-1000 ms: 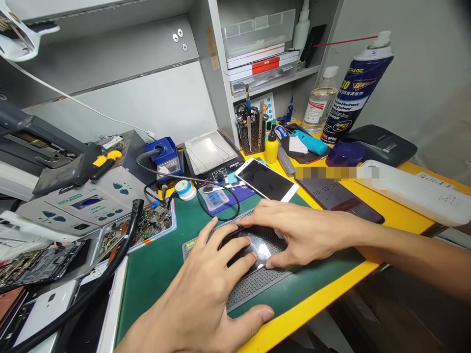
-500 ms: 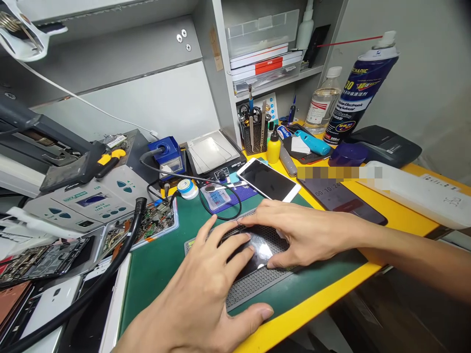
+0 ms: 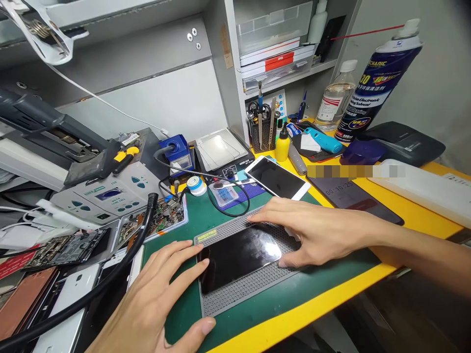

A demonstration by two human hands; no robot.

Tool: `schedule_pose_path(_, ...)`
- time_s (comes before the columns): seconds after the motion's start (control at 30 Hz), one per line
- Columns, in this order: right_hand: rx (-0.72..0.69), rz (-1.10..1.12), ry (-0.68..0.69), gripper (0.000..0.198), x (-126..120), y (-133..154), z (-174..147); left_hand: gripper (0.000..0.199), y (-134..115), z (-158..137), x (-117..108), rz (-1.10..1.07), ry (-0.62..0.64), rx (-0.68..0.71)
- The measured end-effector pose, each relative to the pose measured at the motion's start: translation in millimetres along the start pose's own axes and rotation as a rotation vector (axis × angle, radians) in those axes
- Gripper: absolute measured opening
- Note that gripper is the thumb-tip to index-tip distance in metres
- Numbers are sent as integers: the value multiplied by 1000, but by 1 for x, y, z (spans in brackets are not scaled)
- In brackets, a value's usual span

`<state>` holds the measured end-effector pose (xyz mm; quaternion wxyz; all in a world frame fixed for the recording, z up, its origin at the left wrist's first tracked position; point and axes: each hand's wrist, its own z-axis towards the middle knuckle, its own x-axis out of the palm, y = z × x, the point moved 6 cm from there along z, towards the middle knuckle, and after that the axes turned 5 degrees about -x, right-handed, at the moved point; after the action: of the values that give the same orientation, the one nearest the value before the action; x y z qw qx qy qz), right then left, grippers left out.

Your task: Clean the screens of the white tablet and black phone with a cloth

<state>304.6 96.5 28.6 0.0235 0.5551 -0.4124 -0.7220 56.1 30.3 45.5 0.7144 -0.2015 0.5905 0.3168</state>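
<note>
A black-faced smartphone (image 3: 239,257) lies face up and slanted on a grey honeycomb-textured mat (image 3: 245,294). Bright reflections show at its right end. My right hand (image 3: 312,233) spans that end, thumb at the near long edge and index finger at the far one, gripping it against the mat. Something pale, too covered to name, shows under the right palm. At the phone's left end, my left hand (image 3: 165,284) is open with fingers spread. Its fingertips reach the phone's left corner, and its thumb points out over the green work surface (image 3: 272,321).
Behind the mat lie a white phone (image 3: 277,177) and a dark phone showing a timer (image 3: 353,198). A black hose (image 3: 121,260) crosses the left side, near a tray of circuit boards (image 3: 167,215). A spray can (image 3: 379,90) stands at the back right.
My left hand has drawn back leftward from the middle of the phone to its left end, uncovering the glass. My right hand keeps its place at the right end. The view has shifted slightly.
</note>
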Motion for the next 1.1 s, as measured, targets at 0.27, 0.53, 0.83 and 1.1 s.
schedule_pose_path(0.27, 25, 33, 31, 82, -4, 2, 0, 62, 8, -25, 7, -83, -22, -89)
schedule_pose_path(0.53, 16, 38, 15, 79, -4, 2, -1, 58, -1, -18, 3, -52, 9, -21)
schedule_pose_path(0.83, 104, 46, 42, 78, -4, -1, 0, 61, 3, -19, 15, -81, -6, -8)
schedule_pose_path(1.1, 122, 23, 22, 75, -4, -5, -1, 48, 18, -13, 25, -254, -109, -66)
